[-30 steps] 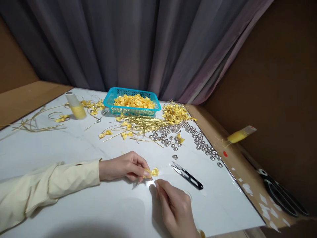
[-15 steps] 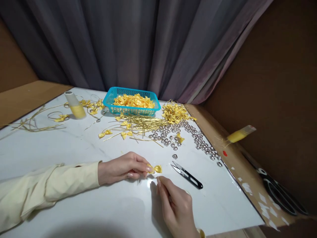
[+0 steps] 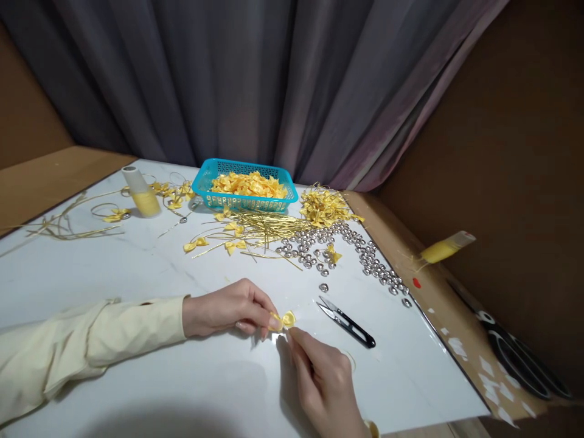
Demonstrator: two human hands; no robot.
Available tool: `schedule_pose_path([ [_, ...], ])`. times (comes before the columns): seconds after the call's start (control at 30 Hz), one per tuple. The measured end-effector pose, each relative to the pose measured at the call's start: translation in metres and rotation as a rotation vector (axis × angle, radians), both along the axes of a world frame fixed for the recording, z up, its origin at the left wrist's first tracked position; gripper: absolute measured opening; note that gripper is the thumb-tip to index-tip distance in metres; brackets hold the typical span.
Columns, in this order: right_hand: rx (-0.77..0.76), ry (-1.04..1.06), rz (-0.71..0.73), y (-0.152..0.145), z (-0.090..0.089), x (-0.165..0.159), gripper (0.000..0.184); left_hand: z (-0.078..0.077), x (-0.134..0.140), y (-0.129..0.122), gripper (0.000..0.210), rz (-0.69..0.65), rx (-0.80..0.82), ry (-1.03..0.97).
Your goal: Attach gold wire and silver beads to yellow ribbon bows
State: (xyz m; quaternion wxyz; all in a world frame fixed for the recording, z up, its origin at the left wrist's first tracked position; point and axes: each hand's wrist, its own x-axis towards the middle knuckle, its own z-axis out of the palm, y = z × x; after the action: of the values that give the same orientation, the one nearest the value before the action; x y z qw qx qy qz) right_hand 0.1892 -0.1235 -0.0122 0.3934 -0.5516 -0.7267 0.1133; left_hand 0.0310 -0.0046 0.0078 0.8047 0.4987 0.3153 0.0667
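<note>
Your left hand (image 3: 244, 308) pinches a small yellow bow (image 3: 288, 319) between thumb and fingers, gripping its left loop, part of which they cover. The right loop sticks out bare beyond your thumb tip, with the knot between. Your right hand (image 3: 323, 377) comes in from the lower right, its thumb and forefinger drawn together just below the knot; whether they touch the bow or hold something thin is too small to tell. The bow sits over the white table (image 3: 137, 274), to the left of the black-handled snips (image 3: 349, 325), which lie with their blades pointing up and left. Farther from you, silver beads (image 3: 380, 274) are scattered near the right edge, gold cords (image 3: 269, 226) lie in a loose bundle, and a blue basket (image 3: 246, 199) behind them holds many yellow bows.
</note>
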Motion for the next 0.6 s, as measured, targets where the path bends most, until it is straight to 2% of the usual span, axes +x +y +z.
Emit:
schedule_pose_path([
  [0.2,-0.019,0.020,-0.036,0.001,0.002,-0.002,0.024,0.005,0.000,-0.005,0.019,-0.001,0.000,-0.001],
  [0.33,-0.014,0.020,-0.100,0.000,0.002,-0.002,0.023,0.005,-0.005,-0.009,0.025,-0.040,0.118,0.011],
  [0.4,-0.003,0.042,-0.143,-0.002,0.002,-0.002,0.023,0.004,-0.009,-0.009,0.023,-0.025,0.324,0.039],
  [0.53,0.051,0.124,-0.295,-0.003,0.000,-0.001,0.020,0.006,-0.015,-0.012,0.020,0.108,0.874,0.022],
  [0.6,0.064,0.139,-0.353,-0.002,-0.001,0.000,0.020,0.009,-0.017,-0.017,0.020,0.125,1.031,-0.068],
])
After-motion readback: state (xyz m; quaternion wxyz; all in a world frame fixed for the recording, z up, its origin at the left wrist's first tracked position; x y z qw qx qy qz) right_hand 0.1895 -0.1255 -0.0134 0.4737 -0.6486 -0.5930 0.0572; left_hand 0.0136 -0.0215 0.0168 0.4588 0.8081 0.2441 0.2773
